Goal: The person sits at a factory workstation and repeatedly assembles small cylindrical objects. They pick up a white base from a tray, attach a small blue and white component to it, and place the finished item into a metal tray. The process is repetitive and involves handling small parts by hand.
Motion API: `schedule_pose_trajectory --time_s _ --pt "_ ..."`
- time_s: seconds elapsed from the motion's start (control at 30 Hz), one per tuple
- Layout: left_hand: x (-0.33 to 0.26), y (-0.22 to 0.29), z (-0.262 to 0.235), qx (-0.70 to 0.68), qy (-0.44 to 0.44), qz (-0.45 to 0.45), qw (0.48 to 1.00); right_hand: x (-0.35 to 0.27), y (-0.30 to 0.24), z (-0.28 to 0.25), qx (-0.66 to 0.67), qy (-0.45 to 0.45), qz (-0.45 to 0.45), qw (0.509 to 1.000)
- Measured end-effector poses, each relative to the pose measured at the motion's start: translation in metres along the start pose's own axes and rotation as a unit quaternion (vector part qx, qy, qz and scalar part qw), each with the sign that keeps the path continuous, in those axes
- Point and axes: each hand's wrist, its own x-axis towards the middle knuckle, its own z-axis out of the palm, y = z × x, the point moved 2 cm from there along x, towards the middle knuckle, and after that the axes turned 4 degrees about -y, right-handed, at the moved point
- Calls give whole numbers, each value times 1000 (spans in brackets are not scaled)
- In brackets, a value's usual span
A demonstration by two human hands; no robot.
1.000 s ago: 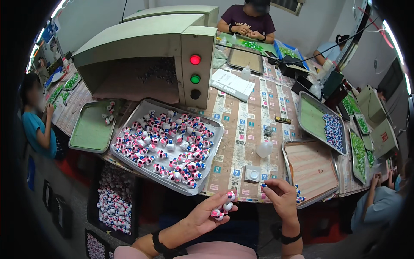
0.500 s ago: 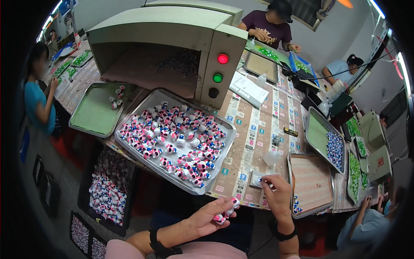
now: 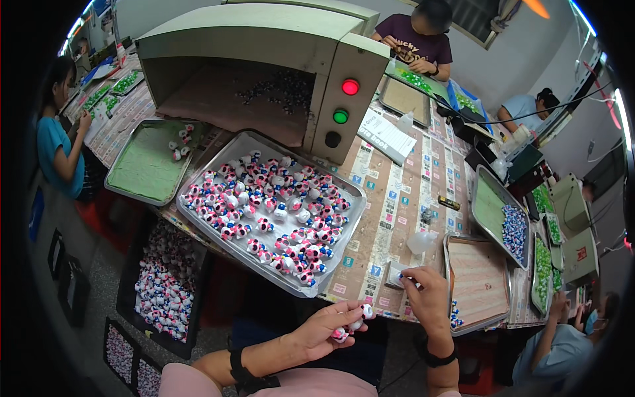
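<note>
My left hand (image 3: 327,329) is closest to me, down low over my lap. It is curled around a few little toy figures (image 3: 357,319), white with pink and blue bits. One pokes up by my thumb and one sits under my fingers. My right hand (image 3: 423,294) is just beside it, at the near edge of the bench (image 3: 403,198). Its fingers are pinched shut on something small and white (image 3: 397,279). I cannot tell what that thing is.

Right of my right hand is a wooden-looking tray (image 3: 479,281). It is almost bare, with only a few small pieces at its near corner. So I think not much is done yet.

A bit farther, to my left, is a big metal tray (image 3: 344,248) full of the same little figures. That is a lot left to go. Under the bench there is a dark bin (image 3: 165,278) with even more of them.

Past the full tray is a green tray (image 3: 142,169) with a few figures on it. Behind that stands a big box machine (image 3: 264,40) with a red light (image 3: 350,87) and a green light (image 3: 340,116). Other people sit far off at the bench.
</note>
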Motion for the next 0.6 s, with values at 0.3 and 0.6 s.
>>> schedule_pose_trajectory --time_s 0.3,0.6 --pt "4 -2 1 -2 31 23 999 -25 -39 -22 188 -12 53 981" --pt "5 -5 4 58 45 49 996 -46 -49 -10 318 -45 55 946"
